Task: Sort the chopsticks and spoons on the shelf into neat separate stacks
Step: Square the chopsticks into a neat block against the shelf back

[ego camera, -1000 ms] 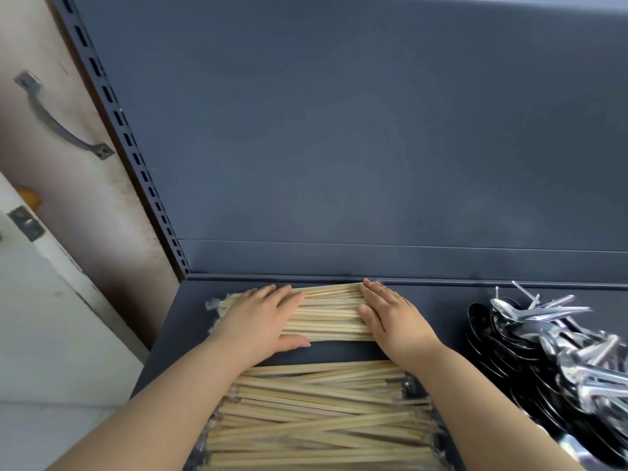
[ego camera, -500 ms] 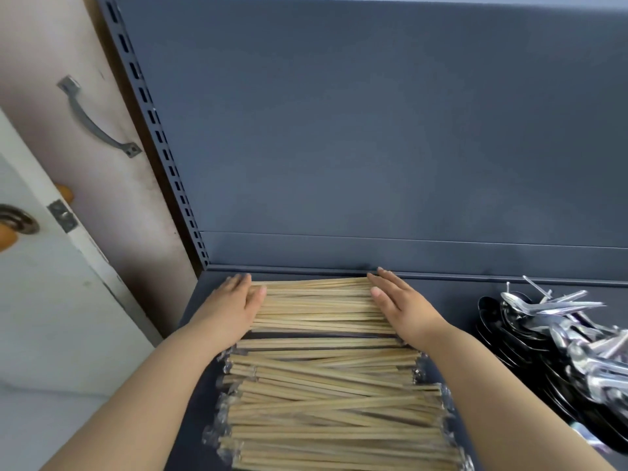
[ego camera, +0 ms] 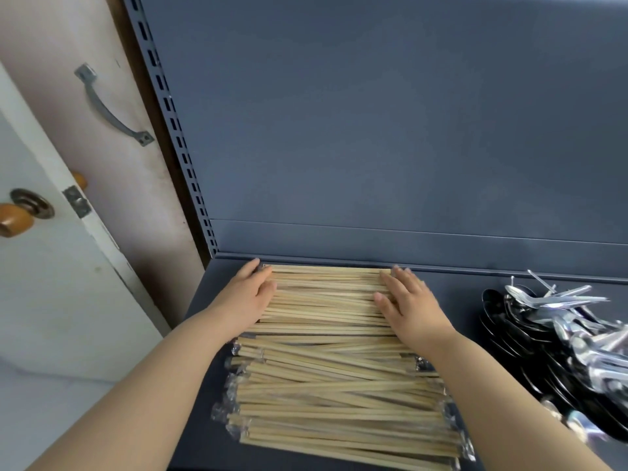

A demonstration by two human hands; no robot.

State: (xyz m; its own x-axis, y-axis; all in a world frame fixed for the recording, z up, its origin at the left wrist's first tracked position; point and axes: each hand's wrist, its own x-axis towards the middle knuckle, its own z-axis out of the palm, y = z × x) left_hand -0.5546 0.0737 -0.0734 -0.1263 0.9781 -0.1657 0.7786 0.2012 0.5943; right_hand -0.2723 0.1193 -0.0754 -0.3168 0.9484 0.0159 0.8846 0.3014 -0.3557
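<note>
Pressure from the flat, open-fingered left hand (ego camera: 247,298) and right hand (ego camera: 412,302) on both ends of the mid-frame chopsticks (ego camera: 326,294) could buckle them onto the looser pile (ego camera: 339,396) below.

Left hand (ego camera: 247,298) and right hand (ego camera: 409,304) lie flat, fingers straight, forearms extended forward.

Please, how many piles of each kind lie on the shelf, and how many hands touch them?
Chopstick piles: 2, the far chopstick stack and the near chopstick pile.
Spoon piles: 1, the spoon pile.
Hands: 2, left hand and right hand, both on the far stack.
Total: 5.
</note>
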